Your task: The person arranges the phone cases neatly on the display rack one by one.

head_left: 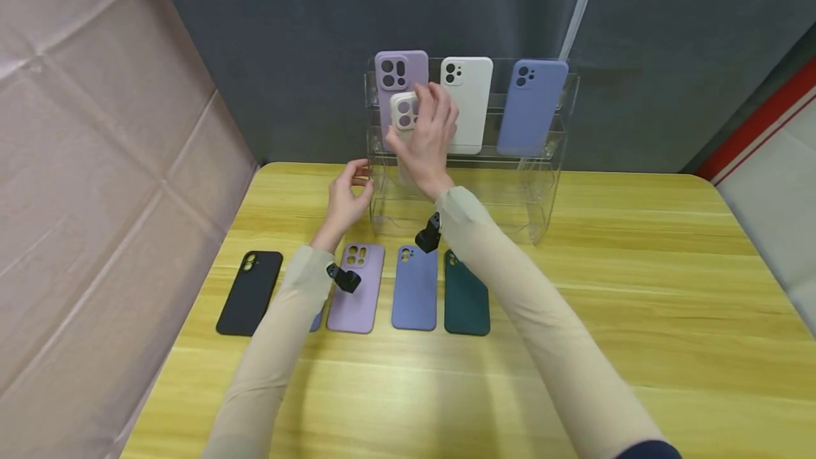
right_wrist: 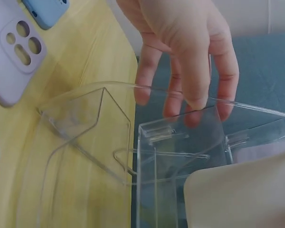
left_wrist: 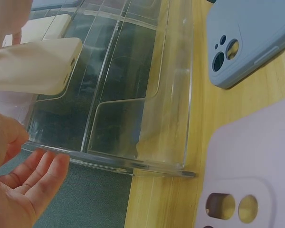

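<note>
My right hand [head_left: 427, 133] grips a white phone case [left_wrist: 38, 66] by its sides, tilted in front of the purple case [head_left: 385, 101] on the left of the clear acrylic display stand [head_left: 548, 197]. Beside the stand's left side panel is my left hand [head_left: 347, 197], its fingers loosely bent and fingertips at the panel's edge. It holds no case. On the upper tier, a white case [head_left: 472, 119] and a periwinkle case [head_left: 534, 108] stand upright to the right of the purple one.
On the wooden table [head_left: 637, 303], a row of cases lies before the stand: black [head_left: 248, 296], a partly hidden blue one [head_left: 315, 322], purple [head_left: 353, 303], periwinkle [head_left: 414, 296] and dark green [head_left: 467, 303]. A grey curtain [head_left: 287, 55] hangs behind.
</note>
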The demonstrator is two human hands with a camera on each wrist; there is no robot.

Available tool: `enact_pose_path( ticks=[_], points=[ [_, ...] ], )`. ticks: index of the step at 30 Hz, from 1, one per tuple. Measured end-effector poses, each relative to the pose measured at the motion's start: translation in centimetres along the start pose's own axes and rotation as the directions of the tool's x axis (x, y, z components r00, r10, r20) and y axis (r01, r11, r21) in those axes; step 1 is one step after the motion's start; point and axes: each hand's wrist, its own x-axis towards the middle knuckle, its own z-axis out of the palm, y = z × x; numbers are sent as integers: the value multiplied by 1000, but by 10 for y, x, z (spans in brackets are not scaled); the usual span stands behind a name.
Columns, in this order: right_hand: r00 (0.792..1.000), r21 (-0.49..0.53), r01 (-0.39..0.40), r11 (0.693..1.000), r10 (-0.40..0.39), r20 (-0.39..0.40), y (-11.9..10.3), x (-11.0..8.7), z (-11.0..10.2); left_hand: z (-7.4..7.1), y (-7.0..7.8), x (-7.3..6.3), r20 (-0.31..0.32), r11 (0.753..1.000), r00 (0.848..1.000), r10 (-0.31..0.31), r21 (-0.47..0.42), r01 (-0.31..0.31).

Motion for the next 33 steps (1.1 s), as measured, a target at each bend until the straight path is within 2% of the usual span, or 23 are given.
enact_pose_path(
  ticks=[7,14,33],
  points=[
    [999,-14,-32,999,31,-41,-1,-9,7,0,1,0,-3,1000,1000,-10,-6,10],
    [993,-44,-101,994,98,-64,-4,-17,13,1,2,-1,-6,1000,1000,-19,-6,19],
    [985,-116,-165,979,170,32,-17,-24,19,3,2,-1,-19,1000,1000,3,-8,-3]
  ],
)
